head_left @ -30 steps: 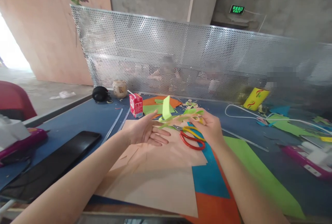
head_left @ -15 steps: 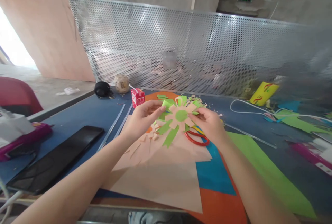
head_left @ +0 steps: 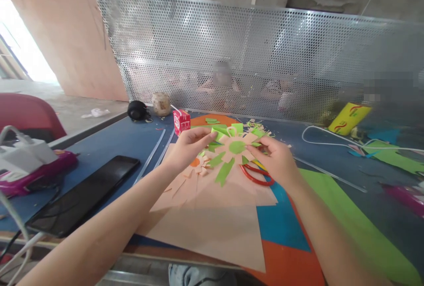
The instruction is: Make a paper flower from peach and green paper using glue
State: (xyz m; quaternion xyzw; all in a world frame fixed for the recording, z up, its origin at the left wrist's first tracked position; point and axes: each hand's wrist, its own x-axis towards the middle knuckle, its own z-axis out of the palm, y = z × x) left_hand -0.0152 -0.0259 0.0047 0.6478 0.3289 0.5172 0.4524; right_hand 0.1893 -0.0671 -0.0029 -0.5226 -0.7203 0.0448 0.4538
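Between both hands is a paper flower (head_left: pixel 237 147), with pale peach petals over green strips and a green round centre. My left hand (head_left: pixel 194 143) pinches one of its green strips at the upper left. On the right edge, my right hand (head_left: pixel 274 157) grips the flower between thumb and fingers. Below it, a second, peach paper flower with an orange centre (head_left: pixel 195 162) lies on peach paper sheets (head_left: pixel 212 228). Red-handled scissors (head_left: pixel 255 179) rest beside my right hand, partly hidden by the flower.
A black phone (head_left: pixel 84 195) and a power strip (head_left: pixel 62 162) lie at left. A red drink carton (head_left: pixel 181 122) stands behind my left hand. Paper scraps (head_left: pixel 256 126), blue paper (head_left: pixel 281 226) and green paper (head_left: pixel 351 219) are spread around. A perforated metal screen (head_left: pixel 215 51) borders the back.
The whole view has shifted slightly, with things appearing a little further right. Both hands still hold the paper flower, whose pose is almost the same.
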